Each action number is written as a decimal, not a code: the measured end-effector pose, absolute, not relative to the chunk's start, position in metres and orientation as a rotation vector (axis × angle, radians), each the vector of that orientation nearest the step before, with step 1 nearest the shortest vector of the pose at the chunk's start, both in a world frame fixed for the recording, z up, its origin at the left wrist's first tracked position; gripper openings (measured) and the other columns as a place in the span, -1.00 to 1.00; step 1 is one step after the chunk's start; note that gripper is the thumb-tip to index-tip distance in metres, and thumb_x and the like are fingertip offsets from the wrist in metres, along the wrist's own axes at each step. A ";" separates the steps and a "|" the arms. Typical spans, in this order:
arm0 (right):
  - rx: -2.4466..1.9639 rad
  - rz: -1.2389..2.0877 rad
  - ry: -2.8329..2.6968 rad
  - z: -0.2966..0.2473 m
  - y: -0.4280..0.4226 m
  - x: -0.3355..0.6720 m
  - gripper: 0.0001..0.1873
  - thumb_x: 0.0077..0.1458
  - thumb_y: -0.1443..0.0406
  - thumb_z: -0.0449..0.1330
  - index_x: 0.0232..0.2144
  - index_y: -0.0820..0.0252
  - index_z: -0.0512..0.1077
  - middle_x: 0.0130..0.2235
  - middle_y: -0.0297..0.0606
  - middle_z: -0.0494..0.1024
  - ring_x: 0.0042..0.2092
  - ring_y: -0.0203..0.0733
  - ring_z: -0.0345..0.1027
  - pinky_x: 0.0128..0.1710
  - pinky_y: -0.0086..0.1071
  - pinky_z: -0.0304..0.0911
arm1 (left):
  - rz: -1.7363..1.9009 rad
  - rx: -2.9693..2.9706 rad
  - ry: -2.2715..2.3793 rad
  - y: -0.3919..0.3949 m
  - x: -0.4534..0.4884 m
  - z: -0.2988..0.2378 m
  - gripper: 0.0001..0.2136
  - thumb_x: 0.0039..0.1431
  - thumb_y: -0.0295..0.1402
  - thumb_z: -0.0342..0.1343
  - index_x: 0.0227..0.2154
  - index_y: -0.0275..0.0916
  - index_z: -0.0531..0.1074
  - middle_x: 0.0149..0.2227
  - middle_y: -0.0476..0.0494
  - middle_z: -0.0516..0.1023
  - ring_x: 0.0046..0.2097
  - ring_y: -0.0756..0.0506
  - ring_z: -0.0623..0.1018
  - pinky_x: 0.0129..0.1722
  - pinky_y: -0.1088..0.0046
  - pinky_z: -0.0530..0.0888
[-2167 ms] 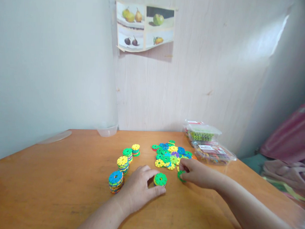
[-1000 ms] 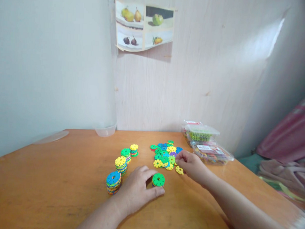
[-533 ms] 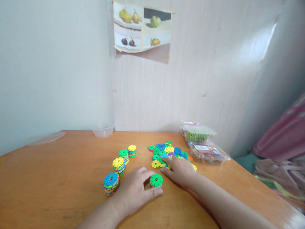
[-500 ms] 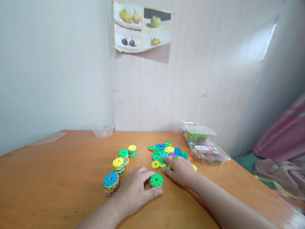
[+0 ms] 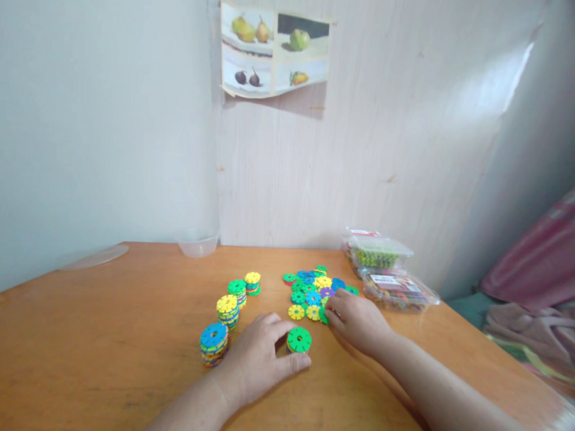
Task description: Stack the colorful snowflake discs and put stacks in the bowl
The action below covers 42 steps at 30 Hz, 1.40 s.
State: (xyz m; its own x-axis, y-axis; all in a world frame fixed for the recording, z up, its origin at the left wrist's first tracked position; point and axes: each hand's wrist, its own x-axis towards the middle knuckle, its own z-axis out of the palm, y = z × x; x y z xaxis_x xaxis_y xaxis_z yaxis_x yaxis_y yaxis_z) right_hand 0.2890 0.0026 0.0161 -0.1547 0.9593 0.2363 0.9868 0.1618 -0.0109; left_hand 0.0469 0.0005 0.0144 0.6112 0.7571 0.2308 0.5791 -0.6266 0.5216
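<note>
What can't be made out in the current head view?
All in the head view:
Lower part of the green-topped stack: hidden by the thumb of the left hand.
Whether the right hand grips the nearby green disc: the hand partly covers it.
Print on the label: too small and blurred.
Pink cloth: cut off by the right edge.

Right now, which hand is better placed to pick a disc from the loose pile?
Probably the right hand: it is at the right side of the loose pile, while the left hand curls around a green-topped stack.
</note>
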 end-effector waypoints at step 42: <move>-1.369 0.923 -1.531 0.010 -0.004 0.268 -0.78 0.08 0.13 0.18 -0.40 0.16 0.32 -0.53 -0.47 0.32 -0.53 -0.36 0.24 -0.55 -0.48 0.11 | 0.604 2.437 1.069 0.001 0.047 0.015 -0.68 0.11 0.02 0.16 -0.39 -0.16 0.48 -0.35 -0.03 0.37 -0.25 -0.10 0.39 -0.33 0.48 0.23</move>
State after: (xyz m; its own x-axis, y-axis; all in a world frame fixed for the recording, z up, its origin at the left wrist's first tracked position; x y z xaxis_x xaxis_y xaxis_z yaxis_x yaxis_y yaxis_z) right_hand 0.2680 -0.0035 0.0099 -0.0273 0.9921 0.1224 0.3548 0.1241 -0.9267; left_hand 0.0470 0.0010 0.0149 0.6121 0.7590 0.2218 0.5813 -0.6221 0.5245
